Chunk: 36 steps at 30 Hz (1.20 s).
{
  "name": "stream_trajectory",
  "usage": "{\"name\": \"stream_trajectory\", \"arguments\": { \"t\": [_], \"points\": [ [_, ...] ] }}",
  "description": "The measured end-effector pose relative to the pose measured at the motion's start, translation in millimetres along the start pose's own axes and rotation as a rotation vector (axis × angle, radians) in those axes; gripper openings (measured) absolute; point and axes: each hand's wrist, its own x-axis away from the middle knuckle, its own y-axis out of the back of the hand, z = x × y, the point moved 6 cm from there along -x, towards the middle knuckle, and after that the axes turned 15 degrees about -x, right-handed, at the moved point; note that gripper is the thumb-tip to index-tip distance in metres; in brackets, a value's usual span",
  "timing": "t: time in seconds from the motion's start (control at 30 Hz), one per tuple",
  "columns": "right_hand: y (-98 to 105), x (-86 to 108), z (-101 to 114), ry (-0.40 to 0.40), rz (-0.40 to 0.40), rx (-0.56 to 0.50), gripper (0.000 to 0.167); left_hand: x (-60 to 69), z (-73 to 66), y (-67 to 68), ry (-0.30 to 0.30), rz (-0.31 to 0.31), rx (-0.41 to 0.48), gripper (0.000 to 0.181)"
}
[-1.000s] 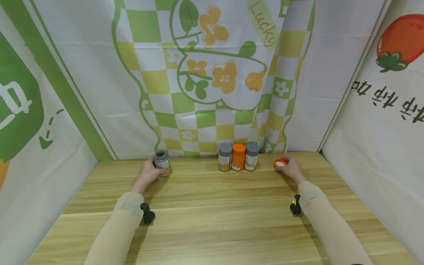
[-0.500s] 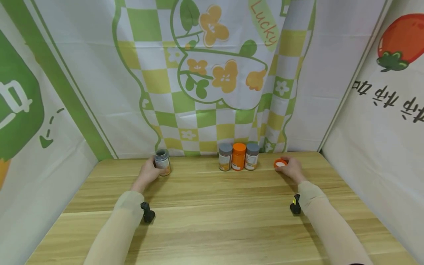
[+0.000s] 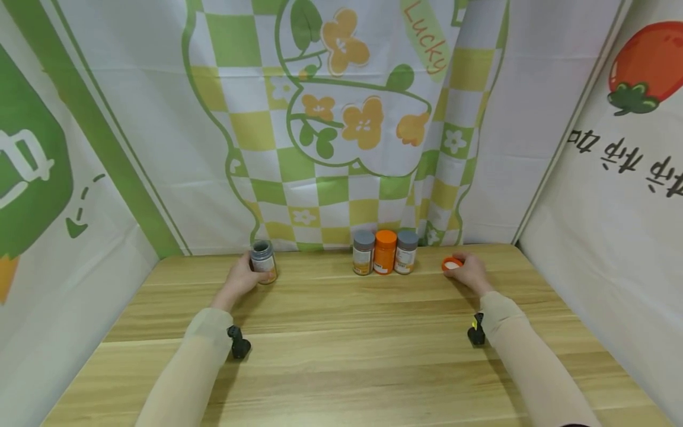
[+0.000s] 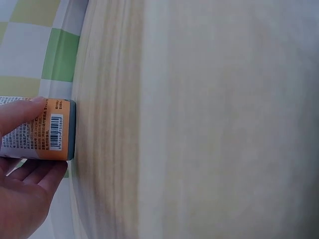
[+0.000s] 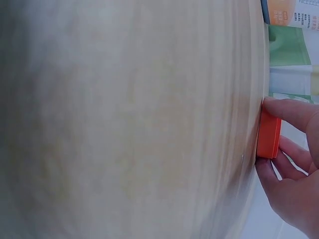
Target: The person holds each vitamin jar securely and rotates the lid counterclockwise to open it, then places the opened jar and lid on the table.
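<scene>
At the table's back left, my left hand (image 3: pixel 239 280) grips an upright grey bottle (image 3: pixel 265 271) with its mouth uncovered. In the left wrist view the thumb lies across the bottle's orange-and-white label (image 4: pixel 56 127), fingers on the opposite side. The bottle's base meets the tabletop. Over at the back right, my right hand (image 3: pixel 472 272) holds an orange lid (image 3: pixel 445 261) by its edge; its white inside faces up. The right wrist view has the orange lid (image 5: pixel 268 135) flat against the wood between thumb and fingers.
Three capped bottles stand side by side at the middle back: one grey-capped (image 3: pixel 363 255), one all orange (image 3: pixel 385 254), another grey-capped (image 3: pixel 406 254). Behind them hangs a checkered cloth (image 3: pixel 331 193). The wooden table (image 3: pixel 347 350) stretches toward me.
</scene>
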Motion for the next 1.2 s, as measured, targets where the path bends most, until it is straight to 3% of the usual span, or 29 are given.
{"name": "stream_trajectory", "arguments": {
  "t": [0.4,0.87,1.0,1.2],
  "points": [
    [0,-0.2,-1,-0.011,0.014,0.007,0.061,0.6,2.6,-3.2,0.004,0.027,0.031,0.071],
    [0,1.3,-1,0.005,0.032,0.012,0.062,6.0,-4.4,-1.0,0.010,0.034,0.022,0.077],
    [0,1.0,-2,0.006,0.040,-0.005,0.063,6.8,-3.0,0.3,0.029,0.022,0.033,0.080],
    [4,2.7,-5,0.019,0.038,-0.039,0.065,9.2,-9.0,5.2,-0.001,-0.031,0.058,0.085]
  ]
}}
